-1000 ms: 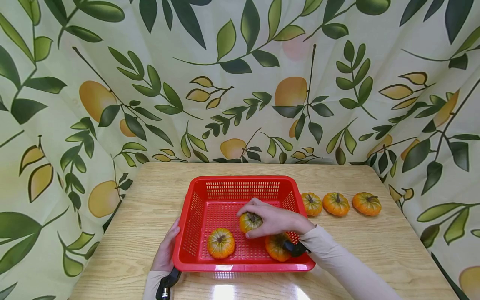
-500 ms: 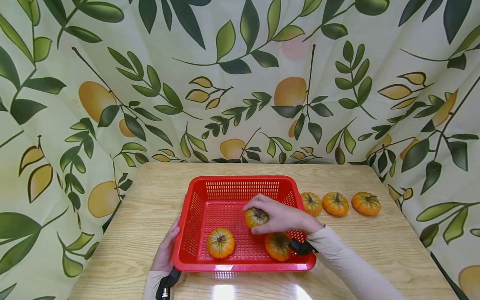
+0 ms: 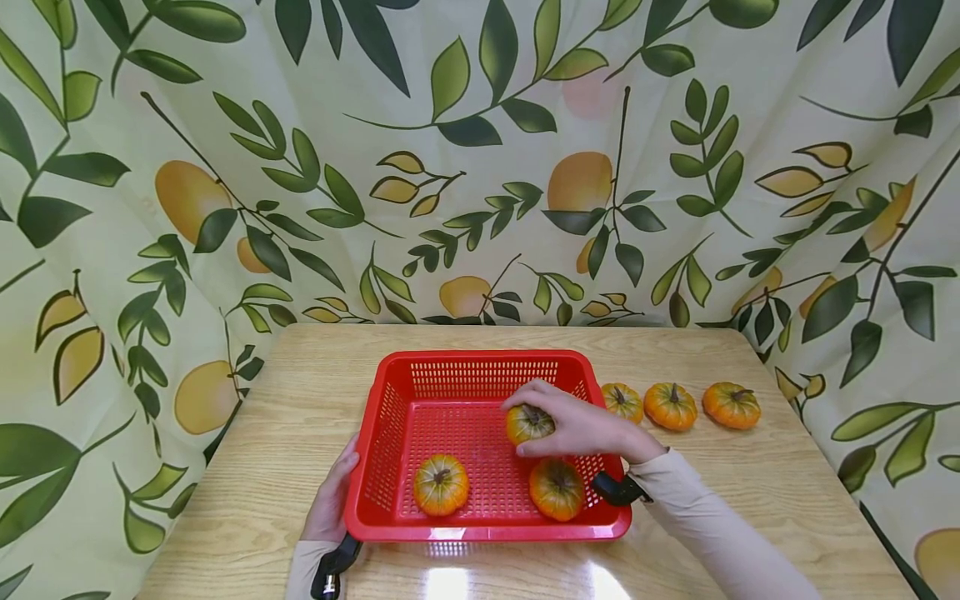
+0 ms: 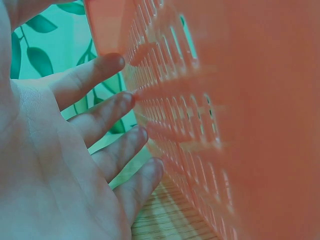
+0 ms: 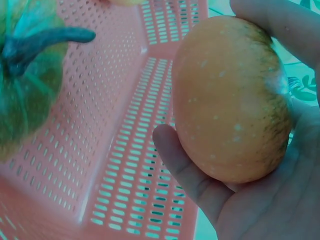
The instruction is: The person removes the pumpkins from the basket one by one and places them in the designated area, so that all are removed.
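My right hand (image 3: pixel 577 423) grips a small orange pumpkin (image 3: pixel 529 423) from above, fingers on its far side and thumb on its near side. In the right wrist view the smooth side of this pumpkin (image 5: pixel 230 100) faces the camera, held between thumb and fingers above the basket. Below lies the red perforated basket (image 3: pixel 480 532) with one pumpkin (image 3: pixel 441 485) at its near left and another (image 3: pixel 557 490) at its near right. Against the basket's left outer wall rests my left hand (image 3: pixel 330 493); its straight fingertips touch the slotted wall (image 4: pixel 175 110) in the left wrist view.
A row of 3 pumpkins lies on the wooden table right of the basket: one (image 3: pixel 622 403) close to the rim, a second (image 3: pixel 671 407) beside it, a third (image 3: pixel 731 405) farther right. Leaf-printed cloth (image 3: pixel 480 167) hangs behind the table (image 3: pixel 315 375).
My right hand has moved right and slightly toward the back with the held pumpkin, uncovering more of the near-right pumpkin. The left hand and basket have stayed in place.
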### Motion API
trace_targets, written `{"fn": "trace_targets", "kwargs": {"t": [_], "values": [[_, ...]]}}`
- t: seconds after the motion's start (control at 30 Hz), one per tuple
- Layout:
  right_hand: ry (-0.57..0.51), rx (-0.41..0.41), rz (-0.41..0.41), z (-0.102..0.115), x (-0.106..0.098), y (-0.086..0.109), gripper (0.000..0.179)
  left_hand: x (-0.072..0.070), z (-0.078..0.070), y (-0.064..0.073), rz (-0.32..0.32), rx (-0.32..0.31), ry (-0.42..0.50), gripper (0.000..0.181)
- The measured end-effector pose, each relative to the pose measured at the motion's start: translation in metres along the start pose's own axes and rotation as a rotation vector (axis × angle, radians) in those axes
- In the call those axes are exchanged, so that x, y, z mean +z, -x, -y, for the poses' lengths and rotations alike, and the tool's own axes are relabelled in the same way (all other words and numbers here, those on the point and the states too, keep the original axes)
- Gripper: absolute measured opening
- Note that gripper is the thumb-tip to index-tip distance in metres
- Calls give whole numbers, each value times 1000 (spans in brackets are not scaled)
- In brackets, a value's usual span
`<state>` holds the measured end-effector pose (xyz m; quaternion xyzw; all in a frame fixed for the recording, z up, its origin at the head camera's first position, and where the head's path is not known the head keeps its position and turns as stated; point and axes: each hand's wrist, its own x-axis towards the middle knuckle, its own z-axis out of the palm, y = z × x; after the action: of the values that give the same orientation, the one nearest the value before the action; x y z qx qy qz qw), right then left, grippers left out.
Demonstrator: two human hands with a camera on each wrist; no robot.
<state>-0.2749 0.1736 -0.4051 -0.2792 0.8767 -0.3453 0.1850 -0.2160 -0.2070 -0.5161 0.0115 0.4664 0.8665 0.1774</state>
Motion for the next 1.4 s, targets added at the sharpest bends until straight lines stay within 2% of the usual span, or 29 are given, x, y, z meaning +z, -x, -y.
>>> {"fn": "trace_targets", "kwargs": {"t": [0.23, 0.67, 1.07, 1.4], "values": [[8, -3, -27, -2, -8, 6, 51, 0, 0, -1, 12, 6, 6, 39], [-6, 16, -83, -7, -23, 23, 51, 3, -2, 0, -17, -19, 10, 44], [24, 27, -158, -19, -28, 39, 53, 0, 0, -1, 19, 13, -13, 39], [44, 37, -191, -25, -31, 53, 54, 0, 1, -1, 52, 13, 68, 40]]}}
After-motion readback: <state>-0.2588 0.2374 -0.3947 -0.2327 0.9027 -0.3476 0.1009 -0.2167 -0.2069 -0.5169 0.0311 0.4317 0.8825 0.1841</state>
